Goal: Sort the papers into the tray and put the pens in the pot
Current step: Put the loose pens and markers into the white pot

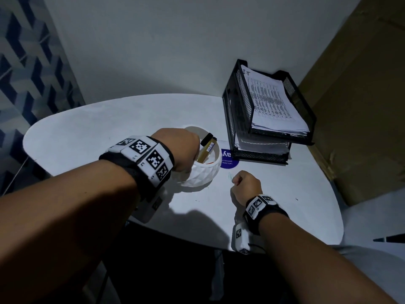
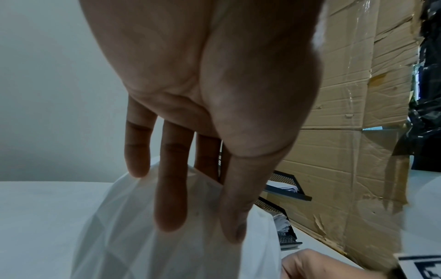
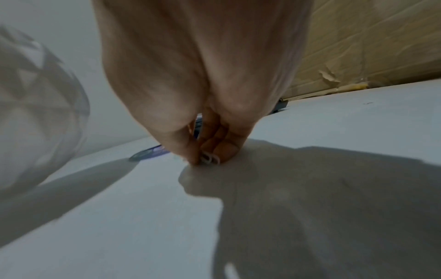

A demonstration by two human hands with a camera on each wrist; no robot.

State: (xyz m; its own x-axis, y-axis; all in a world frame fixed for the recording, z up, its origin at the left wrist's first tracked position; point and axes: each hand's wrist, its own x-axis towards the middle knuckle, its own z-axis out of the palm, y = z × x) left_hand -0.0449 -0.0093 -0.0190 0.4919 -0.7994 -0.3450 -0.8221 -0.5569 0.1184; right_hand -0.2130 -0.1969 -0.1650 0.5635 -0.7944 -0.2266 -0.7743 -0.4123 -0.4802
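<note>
- On the table (image 1: 109, 128), the head view shows the left hand (image 1: 179, 150) at the white pot (image 1: 203, 174), which tilts toward the person; a yellow pen (image 1: 206, 150) with a black cap leans inside it.
- From the left wrist view, the fingers (image 2: 170, 188) lie fairly straight down the pot's faceted outer wall (image 2: 124, 236), touching it; the thumb presses the wall near the rim. The pen cannot be seen from there.
- The right hand (image 1: 246, 187) rests on the table just right of the pot, fingers curled under.
- Only the right wrist view shows its fingertips (image 3: 225, 151) pinching something small and pale (image 3: 209, 158) against the table; what it is cannot be told.
- Papers (image 1: 269, 99) fill both levels of the black mesh tray (image 1: 236, 119) at the far right.
- "I-T" is handwritten on the top sheet; the print below is too small to read.
- A blue sticker (image 1: 228, 160) between pot and tray shows "ay" and "Let's keep", upside down.
- Cardboard (image 1: 361, 106) stands to the right.
</note>
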